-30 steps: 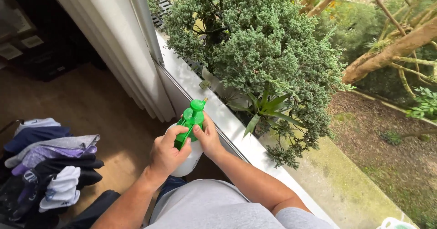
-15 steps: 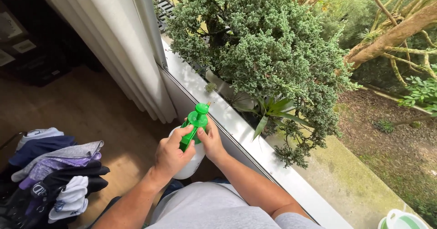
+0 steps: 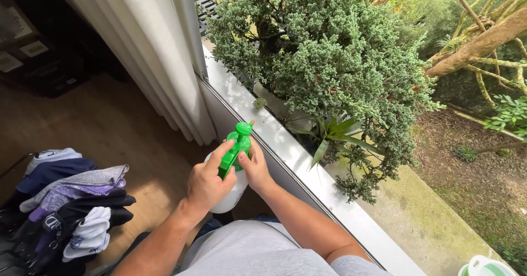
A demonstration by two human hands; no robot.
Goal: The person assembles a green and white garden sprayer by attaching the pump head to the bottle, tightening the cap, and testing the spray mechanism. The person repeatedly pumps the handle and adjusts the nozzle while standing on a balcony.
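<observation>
Both my hands hold a spray bottle with a green trigger head [image 3: 237, 144] and a white body [image 3: 233, 198], upright, just inside an open window. My left hand [image 3: 206, 185] wraps the neck, with its fingers over the green trigger. From the right side, my right hand [image 3: 255, 169] steadies the bottle, fingers against the head. The nozzle points toward the white window sill [image 3: 285, 144] and a dense green bush [image 3: 329, 62] outside.
A spiky-leaved plant [image 3: 335, 136] grows under the bush beside the sill. A pale curtain [image 3: 148, 51] hangs at the left. Folded clothes [image 3: 71, 199] are piled on the wooden floor at lower left. A green and white container [image 3: 486, 268] shows at the bottom right corner.
My hands keep the same hold on the bottle. The view has shifted slightly, so the bottle sits lower and further right, and the container at bottom right has come into view.
</observation>
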